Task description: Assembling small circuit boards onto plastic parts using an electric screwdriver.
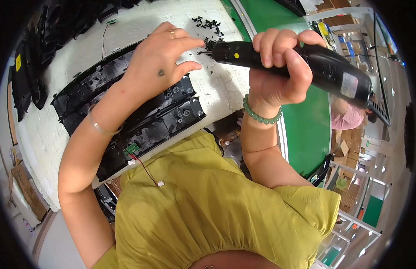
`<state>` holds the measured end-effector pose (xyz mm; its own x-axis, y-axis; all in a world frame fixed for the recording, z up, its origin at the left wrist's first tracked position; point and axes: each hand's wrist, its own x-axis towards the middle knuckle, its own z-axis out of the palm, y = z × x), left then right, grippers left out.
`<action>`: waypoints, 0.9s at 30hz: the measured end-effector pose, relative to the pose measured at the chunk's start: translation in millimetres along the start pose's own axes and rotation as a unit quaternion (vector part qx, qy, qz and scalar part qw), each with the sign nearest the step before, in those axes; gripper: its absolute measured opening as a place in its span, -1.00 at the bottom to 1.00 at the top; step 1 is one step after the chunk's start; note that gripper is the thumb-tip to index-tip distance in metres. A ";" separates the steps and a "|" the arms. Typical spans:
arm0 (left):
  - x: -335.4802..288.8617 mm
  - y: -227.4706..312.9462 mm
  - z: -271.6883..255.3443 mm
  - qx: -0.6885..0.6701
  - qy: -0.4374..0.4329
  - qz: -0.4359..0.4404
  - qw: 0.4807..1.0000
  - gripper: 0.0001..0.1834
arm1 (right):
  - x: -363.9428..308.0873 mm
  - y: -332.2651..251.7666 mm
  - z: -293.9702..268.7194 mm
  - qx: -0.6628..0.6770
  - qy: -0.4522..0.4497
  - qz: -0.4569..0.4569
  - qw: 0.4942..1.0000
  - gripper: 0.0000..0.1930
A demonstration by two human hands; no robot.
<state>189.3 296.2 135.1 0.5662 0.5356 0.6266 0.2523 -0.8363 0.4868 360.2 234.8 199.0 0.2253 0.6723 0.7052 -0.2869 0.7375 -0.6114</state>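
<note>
My right hand (282,67) is wrapped round a black electric screwdriver (333,69), held level with its bit pointing left. The bit's tip is over a scatter of small black screws (210,27) on the white foam surface (217,96). My left hand (158,58) faces the bit, its thumb and forefinger apart, with no object visible between them. Under my left hand and forearm lie long black plastic housings (172,119), partly hidden by them. A small green circuit board (132,148) sits on the near housing, and its red and black wires hang toward me.
More black plastic parts (55,45) are heaped at the far left, with a thin wire beside them. A green conveyor belt (306,121) runs along the right side. Beyond it are a person in pink (347,117), cardboard boxes and white racks.
</note>
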 end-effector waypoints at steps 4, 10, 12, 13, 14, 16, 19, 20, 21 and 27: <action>11.7 -6.8 18.0 -0.020 -0.032 0.032 0.999 -0.83 | -0.3 -12.6 -6.2 0.015 -0.008 -0.015 1.000 -0.65; 14.1 -6.3 20.7 0.002 0.011 0.024 1.000 -0.82 | 2.2 -22.4 -18.1 0.028 -0.012 -0.028 0.999 -0.62; 14.6 -3.7 18.8 -0.007 0.037 0.018 0.999 -0.81 | 1.6 -25.0 -18.0 0.046 -0.017 -0.023 0.999 -0.61; 13.8 -3.2 18.5 -0.006 0.035 0.019 0.999 -0.81 | 0.9 -25.4 -17.8 0.058 -0.023 -0.025 0.998 -0.61; 12.7 -2.8 18.2 -0.012 0.045 0.020 0.999 -0.82 | 0.5 -25.6 -17.7 0.070 -0.029 -0.025 0.997 -0.60; 11.9 -1.2 18.1 -0.019 0.053 0.023 0.998 -0.82 | 0.4 -27.6 -17.3 0.083 -0.033 -0.030 0.996 -0.59; 10.5 1.8 16.3 -0.019 0.060 0.022 0.998 -0.83 | -1.3 -29.5 -16.5 0.089 -0.032 -0.029 0.995 -0.59; 8.7 2.7 14.2 -0.038 0.063 0.010 0.997 -0.84 | -2.2 -27.5 -15.8 0.098 -0.033 -0.029 0.994 -0.59; 6.5 3.6 12.5 -0.057 0.067 -0.002 0.996 -0.84 | -3.1 -25.6 -14.9 0.108 -0.035 -0.028 0.993 -0.58; 6.4 17.1 7.5 -0.164 0.003 -0.114 0.980 -0.89 | -2.7 -33.8 -16.1 0.104 -0.043 -0.033 0.993 -0.58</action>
<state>203.1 284.4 142.9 0.5194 0.7052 0.4826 0.1042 -0.6128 0.7833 384.3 209.1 212.0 0.1721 0.6083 0.7748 -0.4631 0.7442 -0.4815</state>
